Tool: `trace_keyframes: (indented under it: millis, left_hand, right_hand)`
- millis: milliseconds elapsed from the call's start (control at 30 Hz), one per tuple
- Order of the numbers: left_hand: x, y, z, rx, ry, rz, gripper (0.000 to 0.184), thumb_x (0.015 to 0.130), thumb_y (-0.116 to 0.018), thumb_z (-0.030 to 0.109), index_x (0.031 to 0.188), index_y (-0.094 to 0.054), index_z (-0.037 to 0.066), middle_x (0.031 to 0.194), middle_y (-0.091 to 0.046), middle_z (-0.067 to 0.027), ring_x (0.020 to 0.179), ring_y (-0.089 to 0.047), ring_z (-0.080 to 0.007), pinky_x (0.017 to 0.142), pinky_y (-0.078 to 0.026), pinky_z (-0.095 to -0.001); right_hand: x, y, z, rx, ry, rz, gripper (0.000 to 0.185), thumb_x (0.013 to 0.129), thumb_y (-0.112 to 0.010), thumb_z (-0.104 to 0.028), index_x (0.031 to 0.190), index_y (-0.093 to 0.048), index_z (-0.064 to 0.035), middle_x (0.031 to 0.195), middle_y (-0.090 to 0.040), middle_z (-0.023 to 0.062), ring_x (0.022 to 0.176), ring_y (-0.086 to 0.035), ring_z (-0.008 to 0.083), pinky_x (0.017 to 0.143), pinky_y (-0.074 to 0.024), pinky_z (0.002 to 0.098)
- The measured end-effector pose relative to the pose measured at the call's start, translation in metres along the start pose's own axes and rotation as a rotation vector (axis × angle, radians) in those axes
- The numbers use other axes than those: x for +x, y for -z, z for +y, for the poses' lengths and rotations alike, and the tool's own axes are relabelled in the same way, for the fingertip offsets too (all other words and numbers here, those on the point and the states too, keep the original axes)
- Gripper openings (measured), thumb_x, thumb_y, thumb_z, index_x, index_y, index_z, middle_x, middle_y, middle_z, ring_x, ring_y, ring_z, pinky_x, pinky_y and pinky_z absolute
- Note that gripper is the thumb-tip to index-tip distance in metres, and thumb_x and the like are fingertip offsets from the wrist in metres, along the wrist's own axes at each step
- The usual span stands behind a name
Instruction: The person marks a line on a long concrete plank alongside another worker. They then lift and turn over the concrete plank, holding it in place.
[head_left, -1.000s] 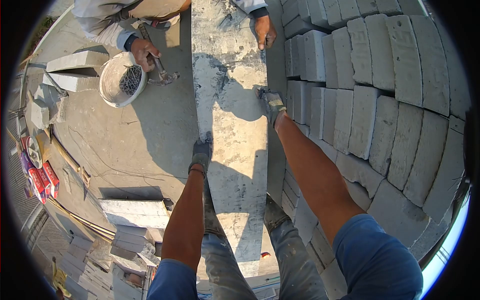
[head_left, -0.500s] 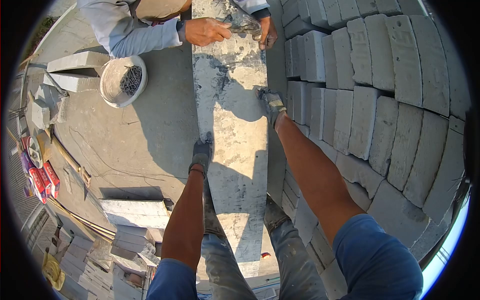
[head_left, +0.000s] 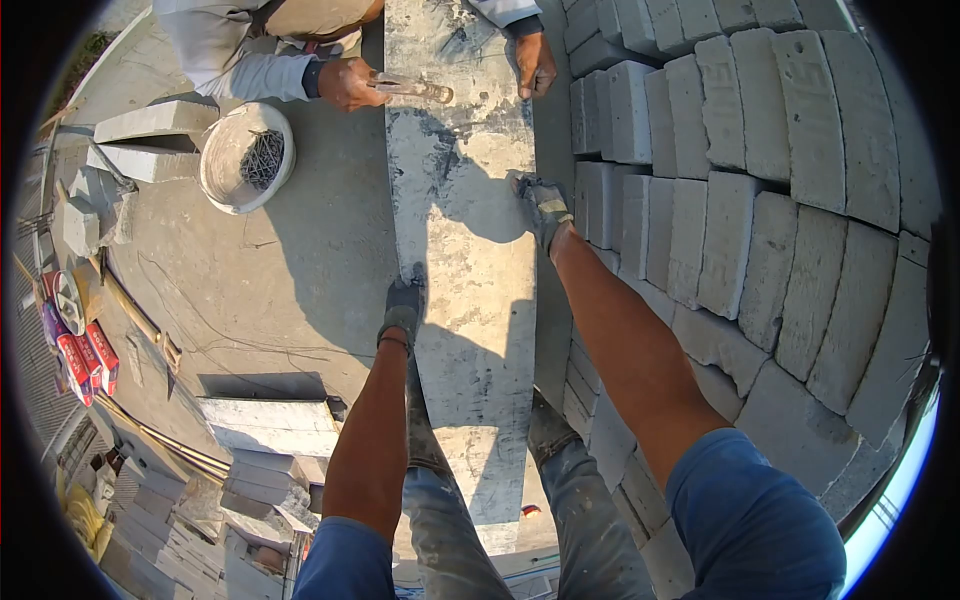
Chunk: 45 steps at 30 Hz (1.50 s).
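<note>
A long, plaster-stained board (head_left: 475,290) runs away from me between my legs. My left hand (head_left: 403,305), in a dark glove, is closed on its left edge. Further along, my right hand (head_left: 545,212) grips the right edge; its glove is dark and dirty with a pale patch. The undersides of both hands are hidden. At the far end, a co-worker's hand (head_left: 350,84) holds a hammer (head_left: 412,88) above the board. That person's other hand (head_left: 535,66) rests at the board's right edge, its fingers curled.
Stacked grey blocks (head_left: 775,170) form a wall close on the right. A white bucket (head_left: 285,170) holding nails (head_left: 262,160) stands at left. Beyond it lie loose blocks (head_left: 155,122), red packages (head_left: 88,360), and a pale panel (head_left: 270,425).
The co-worker's hammer has swung left and away from the hand at the right edge, and that person's arm has drawn back. My hands and the board stay put.
</note>
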<state>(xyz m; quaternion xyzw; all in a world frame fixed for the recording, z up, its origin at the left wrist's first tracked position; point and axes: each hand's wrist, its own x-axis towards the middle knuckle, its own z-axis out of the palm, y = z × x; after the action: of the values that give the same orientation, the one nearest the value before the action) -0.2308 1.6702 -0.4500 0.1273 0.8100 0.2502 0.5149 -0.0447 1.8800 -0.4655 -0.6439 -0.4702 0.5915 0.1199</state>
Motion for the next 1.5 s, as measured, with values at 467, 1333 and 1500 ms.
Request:
trace_keyframes:
  millis: [467,1333,1500]
  left_hand:
    - [0.024,-0.005,-0.034,0.109,0.027,-0.017,0.066,0.084,-0.049,0.055,0.111,-0.056,-0.005,0.106,-0.059,-0.0259,0.101,-0.055,-0.0414,0.084,-0.045,-0.0418]
    - [0.017,-0.004,-0.021,0.075,0.109,-0.005,0.063,0.085,-0.049,0.052,0.109,-0.057,-0.006,0.106,-0.060,-0.0257,0.101,-0.056,-0.0389,0.084,-0.044,-0.0398]
    - [0.012,-0.002,-0.020,0.123,0.038,-0.011,0.066,0.086,-0.044,0.055,0.111,-0.056,-0.005,0.110,-0.057,-0.0280,0.106,-0.052,-0.0426,0.088,-0.043,-0.0421]
  right_hand:
    - [-0.005,0.000,-0.003,-0.295,0.089,0.054,0.029,0.088,-0.054,-0.030,0.085,-0.060,-0.0023,0.072,-0.055,0.0011,0.067,-0.047,0.0124,0.061,-0.0408,0.0303]
    - [-0.036,-0.001,-0.017,-0.001,-0.160,0.046,0.042,0.087,-0.056,-0.041,0.101,-0.062,-0.0021,0.083,-0.058,0.0028,0.068,-0.049,0.0140,0.061,-0.0423,0.0287]
    - [-0.042,0.001,-0.012,-0.011,0.006,0.019,0.035,0.088,-0.056,-0.035,0.087,-0.064,-0.0008,0.071,-0.058,0.0050,0.063,-0.049,0.0143,0.058,-0.0408,0.0317]
